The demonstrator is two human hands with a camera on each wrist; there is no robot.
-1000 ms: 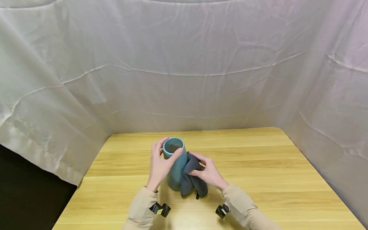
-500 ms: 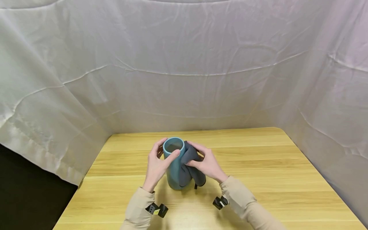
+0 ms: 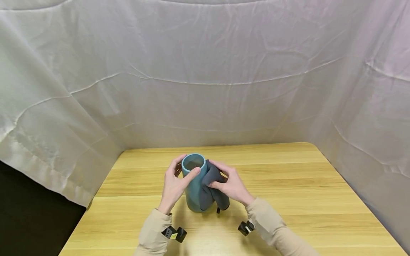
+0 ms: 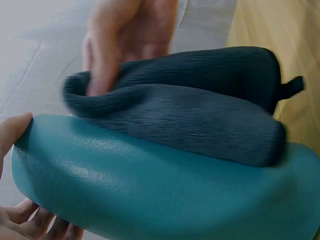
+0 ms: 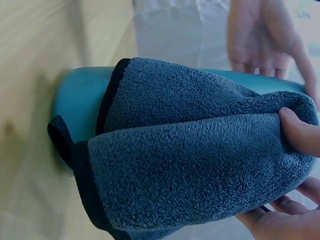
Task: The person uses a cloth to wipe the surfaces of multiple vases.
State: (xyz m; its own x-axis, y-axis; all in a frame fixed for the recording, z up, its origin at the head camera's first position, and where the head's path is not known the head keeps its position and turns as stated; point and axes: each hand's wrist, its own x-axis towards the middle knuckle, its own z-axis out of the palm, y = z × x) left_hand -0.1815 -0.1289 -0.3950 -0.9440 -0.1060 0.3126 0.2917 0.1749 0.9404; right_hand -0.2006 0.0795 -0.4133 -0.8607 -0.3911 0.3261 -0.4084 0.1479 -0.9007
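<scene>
A tall teal vase (image 3: pixel 193 192) with an open round top stands upright on the wooden table. My left hand (image 3: pixel 174 187) grips it near the rim, thumb on the near side and fingers round the far left side. Against the vase's right side lies a folded dark grey cloth (image 3: pixel 212 185), a towel with black edging and a small hanging loop. My right hand (image 3: pixel 232 185) pinches the upper part of this towel between thumb and fingers. Close up in the right wrist view, the fluffy towel (image 5: pixel 190 165) covers much of the vase (image 5: pixel 82 95).
The light wooden table (image 3: pixel 288 199) ends at a rounded far right corner. Pale grey fabric (image 3: pixel 205 89) hangs behind it and along both sides. A dark area (image 3: pixel 35 209) shows at the lower left. Black devices sit on both wrists.
My right hand has slid the towel up along the vase's side, then slightly back down. My left hand has shifted a little left, its hold kept, and the vase stays in place.
</scene>
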